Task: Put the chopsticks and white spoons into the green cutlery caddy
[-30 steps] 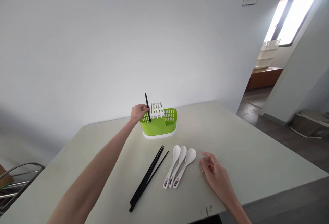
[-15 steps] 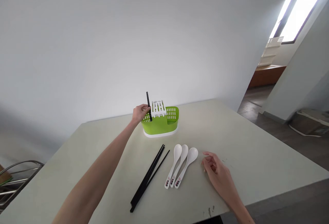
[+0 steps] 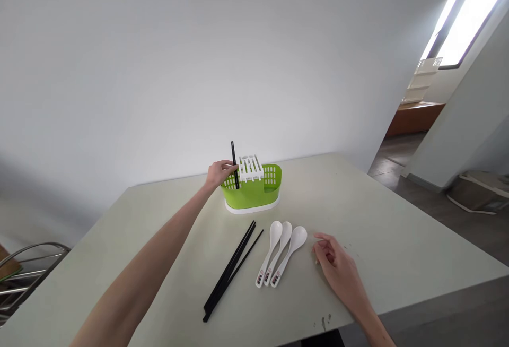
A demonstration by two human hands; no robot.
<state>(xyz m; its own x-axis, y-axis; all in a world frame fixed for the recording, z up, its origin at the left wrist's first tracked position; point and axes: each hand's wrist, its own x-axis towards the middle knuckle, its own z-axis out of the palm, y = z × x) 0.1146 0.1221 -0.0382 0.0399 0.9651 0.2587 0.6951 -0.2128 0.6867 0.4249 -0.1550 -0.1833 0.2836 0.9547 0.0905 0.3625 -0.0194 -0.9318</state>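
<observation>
My left hand (image 3: 219,172) reaches to the left end of a green cutlery basket (image 3: 246,198). Between its thumb and fingers are black chopsticks (image 3: 234,161), nearly upright, their lower ends down in the basket's left compartment. A white slatted piece (image 3: 251,167) sits over the basket's middle. Close to me on the table lie more black chopsticks (image 3: 228,275), most bunched and one slanting apart. Beside them three white spoons (image 3: 284,251) lie fanned, bowls away from me. My right hand (image 3: 338,265) rests right of the spoons, fingers loosely bent and apart, holding nothing.
The pale table (image 3: 318,193) meets a white wall (image 3: 238,71) behind the basket. A metal-framed chair (image 3: 32,278) stands beyond the left edge. Right of the table is a floor area with a bin-like object (image 3: 479,190).
The basket, with the chopsticks and my left hand, has shifted slightly to the right. The view has also moved a little. My right hand stays in place.
</observation>
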